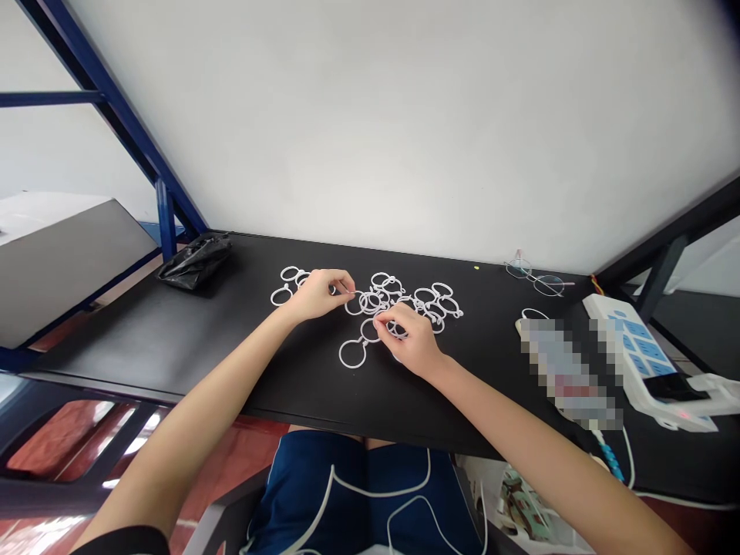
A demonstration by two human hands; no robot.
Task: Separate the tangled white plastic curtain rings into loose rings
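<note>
Many white curtain rings with small eyelets lie in a loose heap (431, 297) on the black tabletop. My left hand (322, 295) pinches the edge of one white ring (349, 307) between thumb and forefinger, at the left side of the heap. Nearer the table's front, my right hand (409, 337) has thumb and forefinger closed on the rim of another white ring (365, 331). A further ring (352, 354) lies just below that one, touching or joined to it; I cannot tell which. A few rings (282, 294) sit left of my left hand, partly hidden behind it.
A crumpled black plastic bag (196, 260) lies at the back left of the black table (132, 331). Glasses (535, 279) rest by the wall. At right are a blurred-out phone-like object (566, 370), a white power strip (641, 354) and a white cable (629, 455).
</note>
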